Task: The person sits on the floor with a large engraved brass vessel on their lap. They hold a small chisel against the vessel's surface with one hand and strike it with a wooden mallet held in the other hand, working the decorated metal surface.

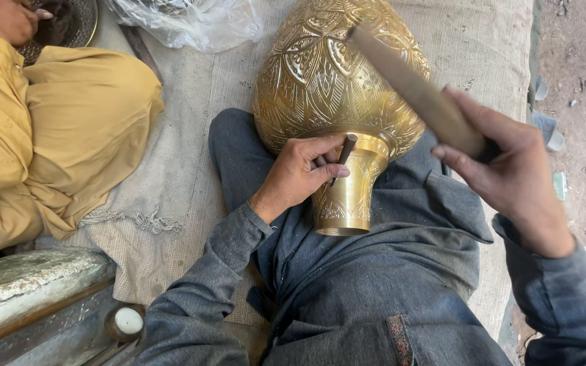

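Vase: brass vase (pixel 337 88), engraved all over with leaf and petal patterns, lies on its side across the person's lap, its round body away from them and its flared neck towards them.
Left hand: left hand (pixel 301 171) is closed round a thin dark chisel (pixel 346 150), pinched between thumb and fingers, and rests against the vase where body meets neck; the chisel's tip touches the metal there.
Right hand: right hand (pixel 503 169) is clenched on a wooden mallet (pixel 408 85), raised above the vase's right side, its long head slanting up over the body.
Lap: grey trousers (pixel 374 271) lie under the vase.
Ground: burlap cloth (pixel 171 203) spreads beneath the vase.
Beyond the vase's left: another person in yellow clothing (pixel 49 135); a crumpled clear plastic bag (pixel 191 20).
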